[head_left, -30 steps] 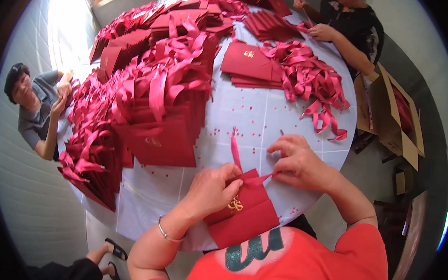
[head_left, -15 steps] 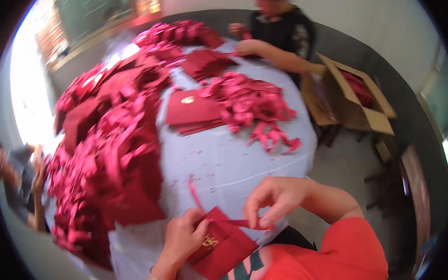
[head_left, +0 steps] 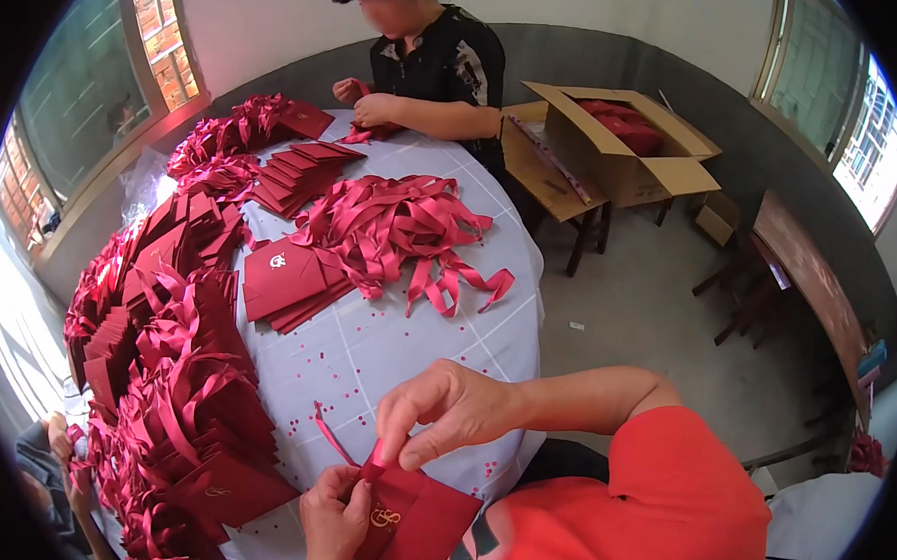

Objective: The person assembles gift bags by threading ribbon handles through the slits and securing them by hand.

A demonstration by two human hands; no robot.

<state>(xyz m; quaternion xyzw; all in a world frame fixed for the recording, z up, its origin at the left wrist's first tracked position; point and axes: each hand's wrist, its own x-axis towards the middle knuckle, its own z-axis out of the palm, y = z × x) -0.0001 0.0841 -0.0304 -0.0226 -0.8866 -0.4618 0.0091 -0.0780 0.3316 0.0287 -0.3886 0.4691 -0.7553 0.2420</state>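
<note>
A dark red envelope [head_left: 420,527] with a gold emblem is at the table's near edge, against my body. My left hand [head_left: 333,515] is closed at its upper left corner, thumb and fingers pinching the ribbon and the envelope's edge. Close above, my right hand [head_left: 445,412] is closed in a pinch on the red ribbon [head_left: 371,469]. One loose ribbon end trails up and left onto the white tablecloth [head_left: 465,351]. The spot where the ribbon meets the envelope is partly hidden by my fingers.
A tangle of loose ribbons [head_left: 401,228] lies beside a stack of red envelopes [head_left: 290,278]. Beribboned envelopes [head_left: 188,399] heap along the left. Across the table a person [head_left: 432,74] handles a ribbon; another person's hand [head_left: 59,438] shows far left. An open carton [head_left: 623,173] stands right.
My right hand has come left from beyond the envelope to just above my left hand, bringing the stretched ribbon with it. The whole view has swung right.
</note>
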